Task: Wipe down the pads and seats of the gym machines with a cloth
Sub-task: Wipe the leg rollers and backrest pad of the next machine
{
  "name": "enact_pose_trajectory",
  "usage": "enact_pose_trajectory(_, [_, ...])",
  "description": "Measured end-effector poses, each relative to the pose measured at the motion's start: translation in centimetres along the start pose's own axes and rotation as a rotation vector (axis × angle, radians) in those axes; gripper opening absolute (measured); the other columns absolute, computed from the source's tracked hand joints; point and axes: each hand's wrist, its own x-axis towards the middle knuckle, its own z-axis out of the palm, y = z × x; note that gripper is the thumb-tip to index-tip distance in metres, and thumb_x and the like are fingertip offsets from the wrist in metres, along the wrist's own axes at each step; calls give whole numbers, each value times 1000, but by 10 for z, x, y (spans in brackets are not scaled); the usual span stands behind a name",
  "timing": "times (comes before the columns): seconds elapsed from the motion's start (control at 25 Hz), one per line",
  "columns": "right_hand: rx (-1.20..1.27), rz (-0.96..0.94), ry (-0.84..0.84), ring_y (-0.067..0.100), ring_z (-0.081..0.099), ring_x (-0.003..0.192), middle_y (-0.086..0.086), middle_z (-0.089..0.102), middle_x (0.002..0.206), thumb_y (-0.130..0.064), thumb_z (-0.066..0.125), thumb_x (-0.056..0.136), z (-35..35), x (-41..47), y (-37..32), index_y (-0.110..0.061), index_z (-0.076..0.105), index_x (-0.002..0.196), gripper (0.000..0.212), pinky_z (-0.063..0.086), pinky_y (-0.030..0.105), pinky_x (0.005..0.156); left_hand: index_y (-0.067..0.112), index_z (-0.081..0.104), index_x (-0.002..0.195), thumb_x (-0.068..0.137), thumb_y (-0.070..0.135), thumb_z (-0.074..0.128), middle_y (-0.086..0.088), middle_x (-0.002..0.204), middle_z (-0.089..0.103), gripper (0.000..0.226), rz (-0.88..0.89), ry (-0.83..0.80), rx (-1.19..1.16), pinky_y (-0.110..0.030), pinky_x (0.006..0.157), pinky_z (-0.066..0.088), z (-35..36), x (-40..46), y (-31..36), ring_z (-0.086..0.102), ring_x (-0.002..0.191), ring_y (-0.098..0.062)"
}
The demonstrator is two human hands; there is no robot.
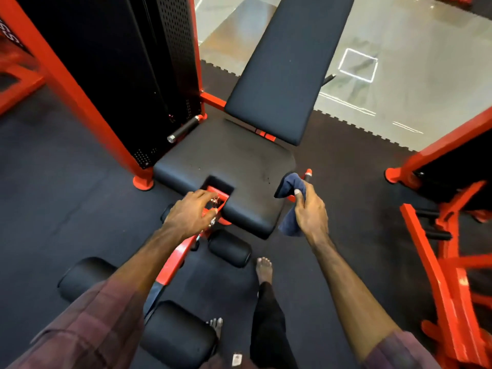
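Observation:
A black seat pad (234, 161) with a notch at its front edge lies before me, and a long black back pad (290, 65) slopes away behind it. My right hand (311, 209) grips a dark blue cloth (291, 186) just off the seat's front right corner. My left hand (191, 213) rests with curled fingers on the red metal bracket (217, 199) in the seat's notch. Black roller pads (230, 247) (177, 334) sit on the red arm below the seat, near my feet.
A red and black weight stack tower (111, 70) stands close on the left, with a black handle (183, 129) beside the seat. Another red machine frame (450, 235) is at the right. Dark rubber mat covers the floor; pale tiles lie beyond.

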Motion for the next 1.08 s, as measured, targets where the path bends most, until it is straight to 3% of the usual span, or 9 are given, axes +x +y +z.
enact_pose_trajectory(0.12, [-83, -6, 2, 38, 62, 122, 4, 64, 139, -36, 47, 108, 28, 87, 12, -31, 49, 144, 37, 52, 54, 98, 29, 56, 146, 90, 55, 44, 4, 150, 55, 63, -65, 23, 30, -54, 103, 50, 24, 51, -10, 53, 133, -30])
enact_pose_trajectory(0.24, [-279, -151, -74, 34, 67, 109, 0, 66, 122, -32, 48, 97, 65, 168, 25, -31, 55, 130, 34, 57, 48, 85, 28, 56, 148, 93, 54, 46, 3, 159, 48, 62, -108, 36, 67, -53, 110, 46, 56, 99, -19, 48, 142, -27])
enact_pose_trajectory(0.4, [-513, -528, -401, 39, 57, 118, 8, 60, 140, -67, 29, 98, 126, 209, 64, -30, 58, 146, 67, 50, 52, 93, 26, 42, 160, 99, 59, 34, 2, 173, 27, 70, -85, -5, 170, -59, 124, 28, 106, 152, -33, 23, 160, -22])
enact_pose_trajectory(0.52, [-633, -759, -379, 34, 53, 108, 2, 57, 129, -83, 35, 95, 135, 220, 87, -41, 61, 143, 69, 39, 48, 86, 24, 35, 164, 105, 56, 30, 2, 175, 20, 68, -83, 45, 295, -65, 126, 18, 138, 159, -36, 16, 162, -20])
enact_pose_trajectory(0.64, [-631, -682, -380, 38, 43, 139, 4, 44, 155, -85, 34, 94, 138, 235, 99, -45, 50, 152, 71, 31, 63, 108, 20, 29, 166, 108, 52, 33, -1, 176, 17, 67, -53, 127, 356, -68, 125, 13, 148, 161, -32, 14, 163, -21])
enact_pose_trajectory(0.72, [-617, -578, -416, 41, 7, 161, 4, 11, 176, -84, 26, 96, 160, 231, 93, -47, 25, 164, 77, 13, 77, 116, 20, 23, 168, 108, 52, 36, -1, 176, 13, 69, -67, 135, 349, -69, 126, 9, 149, 166, -30, 9, 163, -21])
enact_pose_trajectory(0.8, [-589, -521, -429, 45, -9, 161, 4, -4, 178, -81, 21, 100, 182, 209, 76, -45, 10, 167, 77, 8, 81, 117, 22, 22, 168, 108, 54, 36, 1, 177, 11, 70, -106, 141, 327, -71, 125, 4, 154, 166, -29, 6, 163, -20])
enact_pose_trajectory(0.96, [-560, -716, -464, 45, -5, 161, 6, 0, 178, -71, 31, 106, 172, 133, 71, -40, 16, 168, 71, 15, 76, 119, 27, 24, 167, 108, 49, 36, 5, 177, 8, 64, -115, 97, 269, -76, 121, 3, 154, 164, -39, 5, 163, -18])
enact_pose_trajectory(1.08, [-583, -667, -426, 45, -2, 161, 5, 2, 178, -66, 36, 107, 153, 120, 97, -39, 19, 167, 68, 17, 76, 118, 29, 29, 166, 110, 39, 38, 7, 176, 11, 58, -103, 110, 198, -74, 122, 2, 150, 164, -39, 7, 163, -15])
